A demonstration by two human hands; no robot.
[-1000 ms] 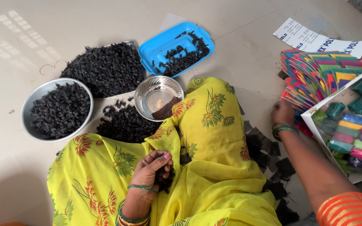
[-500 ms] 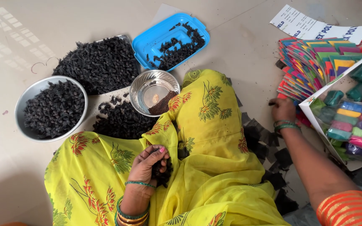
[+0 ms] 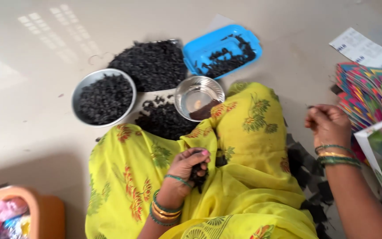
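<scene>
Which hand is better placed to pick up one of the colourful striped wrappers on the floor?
Probably the right hand. It hovers just beside the fanned stack of colourful wrappers, fingers pinched, apparently holding nothing. The left hand rests on the yellow cloth, closed around dark pieces, far from the stack.

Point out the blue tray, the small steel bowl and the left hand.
blue tray (image 3: 200, 49), head view, bare near-left corner.
small steel bowl (image 3: 183, 90), head view, left rim.
left hand (image 3: 187, 163), head view, back of hand.
</scene>
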